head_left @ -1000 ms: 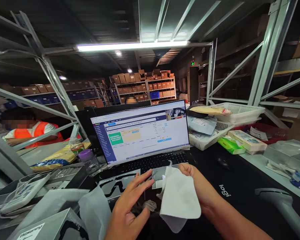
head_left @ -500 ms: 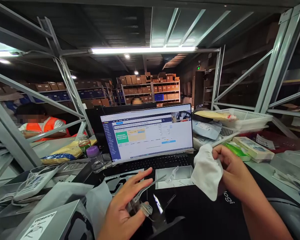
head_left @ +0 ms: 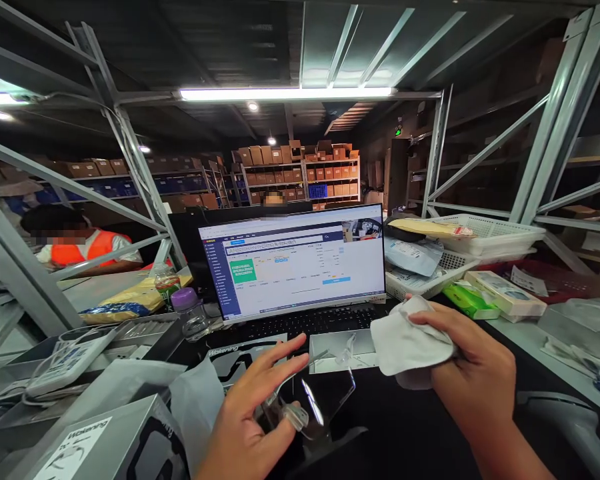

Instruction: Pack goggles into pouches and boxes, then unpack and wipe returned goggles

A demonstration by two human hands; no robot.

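My left hand [head_left: 257,407] is closed on a pair of glasses [head_left: 311,407] with a clear frame, gripped by one end between thumb and fingers. Its shiny lens stretches to the right over the dark desk mat. My right hand [head_left: 473,363] pinches a crumpled white cloth [head_left: 410,337], held in the air to the right of the lens and apart from it. Behind the glasses lies an open white box [head_left: 367,343] with a clear plastic piece at its edge. Beside it, partly behind my left fingers, is a grey box printed "Wakening" [head_left: 225,363].
A monitor [head_left: 300,267] and black keyboard [head_left: 305,325] stand ahead. To the left are a purple-lidded bottle [head_left: 193,317] and another grey box [head_left: 105,443]. White baskets [head_left: 500,233], a green packet [head_left: 473,301] and a barcode scanner [head_left: 563,417] are right. A person in an orange vest [head_left: 87,250] sits beyond the rack.
My right hand has turned and brought the cloth left, closer to the glasses; the cloth is now bunched flatter over the fingers. My left hand keeps hold of the glasses, nearly still.
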